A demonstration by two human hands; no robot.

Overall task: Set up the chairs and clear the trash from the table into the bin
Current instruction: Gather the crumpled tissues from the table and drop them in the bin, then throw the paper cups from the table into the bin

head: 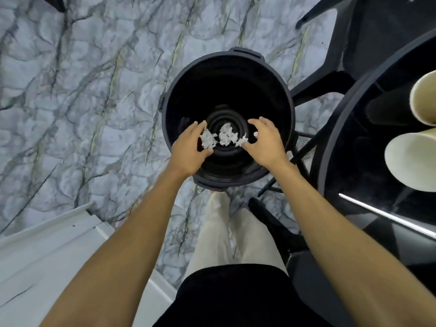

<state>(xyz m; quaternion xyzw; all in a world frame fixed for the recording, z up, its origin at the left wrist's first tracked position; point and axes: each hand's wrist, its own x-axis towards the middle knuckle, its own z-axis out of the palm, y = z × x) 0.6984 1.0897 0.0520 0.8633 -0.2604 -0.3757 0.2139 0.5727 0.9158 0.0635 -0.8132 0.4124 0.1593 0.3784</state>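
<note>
A round black bin (175, 90) stands on the marble floor right in front of me. Both my hands hover over its mouth. My left hand (188, 149) has spread, loosely bent fingers, and a crumpled white paper scrap (208, 140) sits just off its fingertips. My right hand (265, 142) is spread the same way, with a small white scrap (241, 141) at its thumb tip. A third white scrap (227, 134) hangs loose in the air between the hands, above the dark inside of the bin.
A round black table (330, 147) curves along the right, with two cream paper cups (422, 97) (410, 161) lying on it. A black chair (368, 36) stands at the upper right behind the bin. A white ledge (47, 251) fills the lower left.
</note>
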